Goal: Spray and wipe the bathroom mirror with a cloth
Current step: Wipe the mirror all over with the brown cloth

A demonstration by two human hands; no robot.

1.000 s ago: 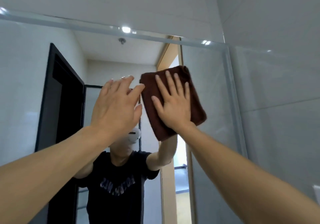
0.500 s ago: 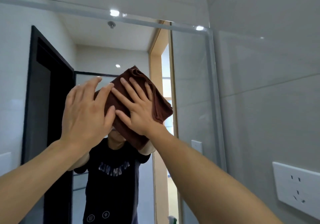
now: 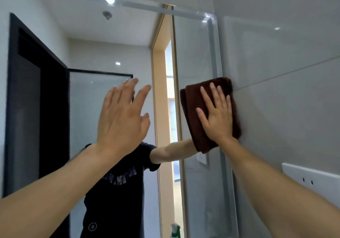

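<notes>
A large wall mirror (image 3: 195, 57) fills most of the view, its right edge meeting the grey tiled wall. A folded dark brown cloth (image 3: 195, 120) lies flat against the mirror at that right edge, about mid-height. My right hand (image 3: 217, 116) presses on the cloth with straight, spread fingers. My left hand (image 3: 123, 120) is raised in front of the glass to the left, fingers straight and holding nothing; whether it touches the mirror cannot be told. The top of a green and white spray bottle (image 3: 174, 230) shows as a reflection at the bottom of the mirror.
A white wall socket (image 3: 312, 180) sits on the tiled wall at the lower right. The mirror reflects a person in a dark T-shirt, a black door frame on the left and a wooden doorway in the middle.
My right hand has swept the cloth from the middle of the mirror to its right edge. My left hand has come off the cloth and stays near the middle.
</notes>
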